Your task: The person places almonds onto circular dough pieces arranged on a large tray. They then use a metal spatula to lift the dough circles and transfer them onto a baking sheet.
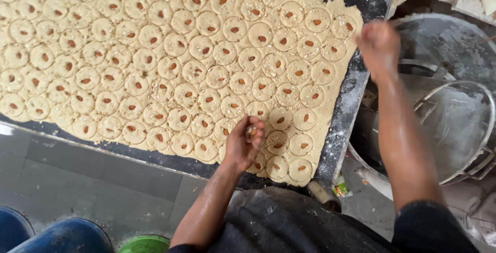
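A wide sheet of pale dough (155, 62) covers a dark floured worktop (343, 113). It is stamped into several round biscuits, each with an almond (261, 38) pressed into its middle. My left hand (244, 144) hovers over the sheet's near edge, fingers pinched on a few almonds. My right hand (380, 43) is blurred at the sheet's far right corner, fingers bunched; what it holds, if anything, does not show.
A large metal pot (454, 124) with handles stands right of the worktop, dusted with flour. Grey floor tiles (77, 180) lie below the worktop's near edge. A green bucket rim (144, 243) and a blue container (62, 235) sit at the bottom left.
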